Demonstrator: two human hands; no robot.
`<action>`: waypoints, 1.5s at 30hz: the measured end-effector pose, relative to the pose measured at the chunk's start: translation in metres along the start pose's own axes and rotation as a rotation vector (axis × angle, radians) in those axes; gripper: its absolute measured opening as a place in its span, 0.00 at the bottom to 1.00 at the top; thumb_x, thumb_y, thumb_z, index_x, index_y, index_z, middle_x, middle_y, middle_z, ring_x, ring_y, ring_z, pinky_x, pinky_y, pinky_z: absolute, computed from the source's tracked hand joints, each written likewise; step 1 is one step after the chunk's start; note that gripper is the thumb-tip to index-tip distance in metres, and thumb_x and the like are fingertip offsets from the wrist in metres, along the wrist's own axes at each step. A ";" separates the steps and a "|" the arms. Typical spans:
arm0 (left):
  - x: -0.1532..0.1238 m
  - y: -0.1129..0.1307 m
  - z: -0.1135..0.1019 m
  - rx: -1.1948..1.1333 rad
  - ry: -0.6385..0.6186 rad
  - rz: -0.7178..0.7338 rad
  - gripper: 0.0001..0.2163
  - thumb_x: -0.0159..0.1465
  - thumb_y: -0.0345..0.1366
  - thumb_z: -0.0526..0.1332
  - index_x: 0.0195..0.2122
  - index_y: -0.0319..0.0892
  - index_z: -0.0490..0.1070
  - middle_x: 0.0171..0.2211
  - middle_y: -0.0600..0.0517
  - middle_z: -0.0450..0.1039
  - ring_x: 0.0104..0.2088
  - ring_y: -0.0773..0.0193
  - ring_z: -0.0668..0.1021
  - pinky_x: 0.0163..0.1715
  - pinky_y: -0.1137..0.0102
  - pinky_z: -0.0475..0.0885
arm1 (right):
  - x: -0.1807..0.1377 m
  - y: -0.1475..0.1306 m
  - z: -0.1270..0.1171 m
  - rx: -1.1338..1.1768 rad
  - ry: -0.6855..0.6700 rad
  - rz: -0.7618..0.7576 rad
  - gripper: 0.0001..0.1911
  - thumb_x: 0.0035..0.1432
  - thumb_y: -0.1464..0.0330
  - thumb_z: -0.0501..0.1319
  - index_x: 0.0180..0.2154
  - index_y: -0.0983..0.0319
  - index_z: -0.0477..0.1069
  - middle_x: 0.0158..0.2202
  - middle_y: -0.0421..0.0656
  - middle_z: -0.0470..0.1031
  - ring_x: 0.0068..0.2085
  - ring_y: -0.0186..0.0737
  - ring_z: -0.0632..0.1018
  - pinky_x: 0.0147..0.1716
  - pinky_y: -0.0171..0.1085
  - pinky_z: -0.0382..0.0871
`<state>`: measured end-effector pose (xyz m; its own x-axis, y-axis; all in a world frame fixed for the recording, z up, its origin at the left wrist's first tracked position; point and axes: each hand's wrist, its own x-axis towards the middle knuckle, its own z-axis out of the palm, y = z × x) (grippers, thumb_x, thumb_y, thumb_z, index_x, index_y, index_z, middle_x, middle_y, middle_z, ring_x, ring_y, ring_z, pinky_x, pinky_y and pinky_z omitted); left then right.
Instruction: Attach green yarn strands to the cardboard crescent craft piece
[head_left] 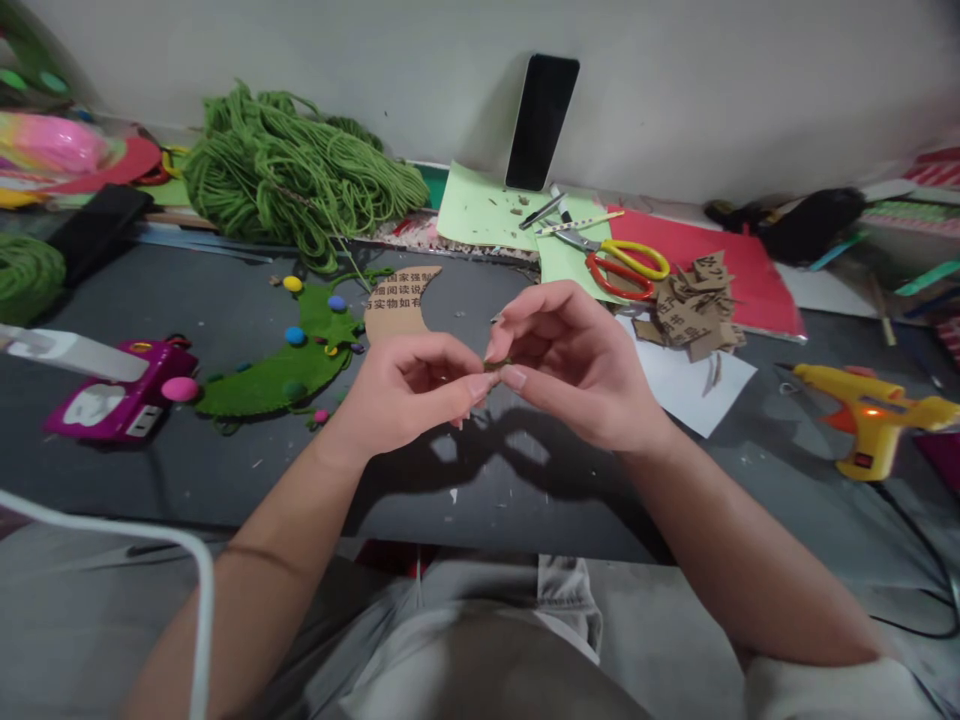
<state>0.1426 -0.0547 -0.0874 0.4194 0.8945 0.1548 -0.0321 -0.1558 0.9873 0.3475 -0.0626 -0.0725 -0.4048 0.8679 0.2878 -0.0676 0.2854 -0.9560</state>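
Above the dark table, my left hand (412, 393) and my right hand (574, 370) meet fingertip to fingertip. Both are closed in a pinch on a small green piece (495, 366) that looks like yarn; most of it is hidden by the fingers. Left of my left hand lies a green crescent (289, 375) decorated with coloured balls. Just beyond that hand is a curved cardboard cutout (394, 305) with printed characters, partly covered by the hand. Cardboard scraps (694, 310) are heaped beyond my right hand on white paper (694, 385).
A large bundle of green yarn (292, 170) sits at the back left. Scissors (622, 265) lie beside the scraps, and a phone (541, 125) leans on the wall. At right stands a yellow glue gun (874, 415), its light lit. A purple device (124, 390) is at left.
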 end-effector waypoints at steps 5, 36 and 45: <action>0.000 0.001 0.000 -0.037 -0.032 0.002 0.12 0.62 0.43 0.71 0.30 0.39 0.78 0.23 0.52 0.77 0.20 0.69 0.76 0.20 0.74 0.75 | 0.000 0.000 0.002 -0.028 0.001 -0.028 0.23 0.62 0.57 0.67 0.53 0.56 0.63 0.45 0.45 0.71 0.45 0.41 0.77 0.42 0.40 0.79; -0.001 0.003 0.001 0.054 -0.120 -0.021 0.13 0.63 0.40 0.69 0.24 0.39 0.77 0.19 0.52 0.76 0.16 0.71 0.72 0.15 0.77 0.69 | 0.001 0.004 -0.003 0.072 -0.139 0.073 0.25 0.60 0.64 0.66 0.56 0.57 0.63 0.51 0.47 0.70 0.40 0.36 0.77 0.38 0.37 0.77; 0.001 -0.001 -0.002 -0.175 -0.129 -0.121 0.14 0.64 0.42 0.68 0.25 0.40 0.75 0.22 0.51 0.76 0.19 0.69 0.74 0.18 0.75 0.71 | -0.001 -0.002 0.007 -0.012 0.019 0.009 0.24 0.60 0.59 0.67 0.54 0.56 0.63 0.48 0.47 0.71 0.47 0.42 0.78 0.42 0.41 0.79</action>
<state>0.1409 -0.0526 -0.0884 0.5420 0.8394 0.0399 -0.1265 0.0346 0.9914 0.3412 -0.0667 -0.0715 -0.3882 0.8780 0.2802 -0.0531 0.2822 -0.9579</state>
